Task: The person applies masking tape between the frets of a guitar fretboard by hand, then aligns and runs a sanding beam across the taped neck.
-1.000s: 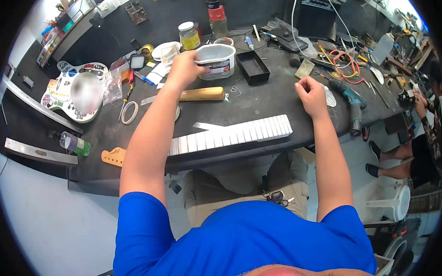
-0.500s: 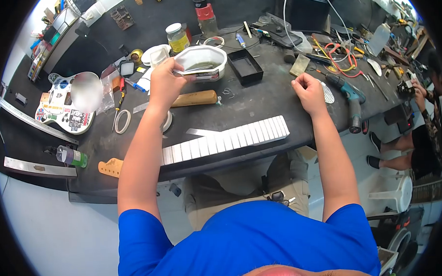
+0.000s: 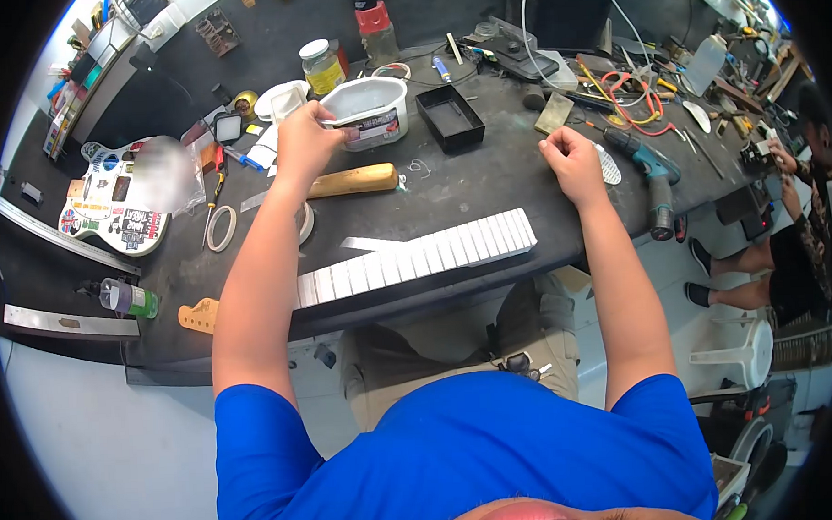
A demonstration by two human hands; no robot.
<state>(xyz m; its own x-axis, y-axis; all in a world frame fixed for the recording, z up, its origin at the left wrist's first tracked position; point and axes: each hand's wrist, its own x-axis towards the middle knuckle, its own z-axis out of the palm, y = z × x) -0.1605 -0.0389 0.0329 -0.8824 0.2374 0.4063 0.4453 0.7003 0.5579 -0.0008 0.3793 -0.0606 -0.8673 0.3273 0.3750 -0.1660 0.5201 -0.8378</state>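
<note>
A white plastic tub (image 3: 374,119) with a printed label stands toward the back of the dark bench. My left hand (image 3: 309,143) grips its left side, thumb and fingers at the rim. My right hand (image 3: 573,166) is over the bench near the drill, thumb and fingers pressed together; what they hold, if anything, is too small to make out. Between my arms lies a guitar neck (image 3: 416,257) covered with white strips, its wooden headstock (image 3: 199,315) showing left of my left forearm. A wooden-handled tool (image 3: 354,181) lies below the tub.
A black tray (image 3: 450,118) sits right of the tub. At the right are a teal drill (image 3: 653,178), red-handled tools and a bottle. A stickered guitar body (image 3: 116,202), tape roll (image 3: 221,228) and green bottle (image 3: 129,298) are at the left. Another person (image 3: 800,247) stands far right.
The tub was tipped toward me half a second ago, showing its inside, and now stands more level. My left hand stays on it. The view has shifted slightly.
</note>
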